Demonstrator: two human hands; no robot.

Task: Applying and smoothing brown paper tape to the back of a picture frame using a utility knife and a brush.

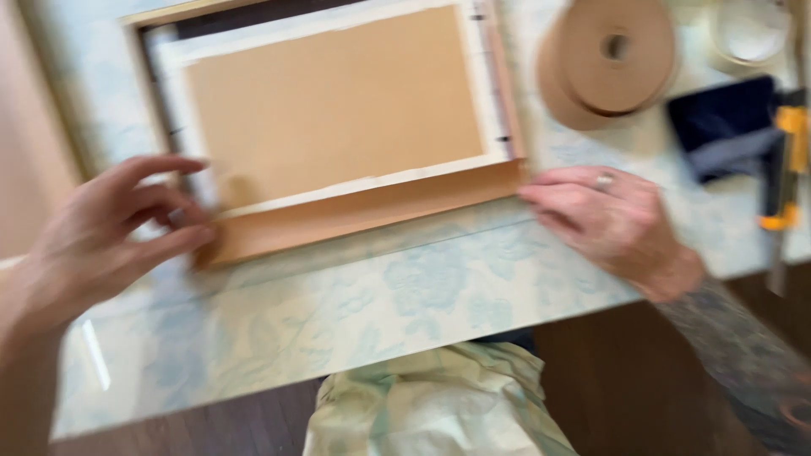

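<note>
Over on the left, the left hand (118,232) is curling its fingers in narrow at the near-left corner of the frame (338,127), fingertips pinching at the end of the brown paper strip (363,215), likely steadying that end. The frame is lying back-up on the tabletop (405,295), one frame only, its tan backing board (334,97) facing the camera inside a pale border. One strip is running along the frame's near edge, folded up against it from corner to corner. The picture is blurred, so finer detail at the corners is hard to tell.

Moving right, the right hand (604,219), a ring on one finger, is lying flat with fingers together, tips pressing the strip's right end at the frame's near-right corner; it is holding nothing. Beyond it, one roll of brown paper tape (608,59) is lying flat near the far edge, within reach. Farthest right, one dark cloth (726,127) and a yellow-and-black tool (786,169) are sitting just beside each other.
</note>
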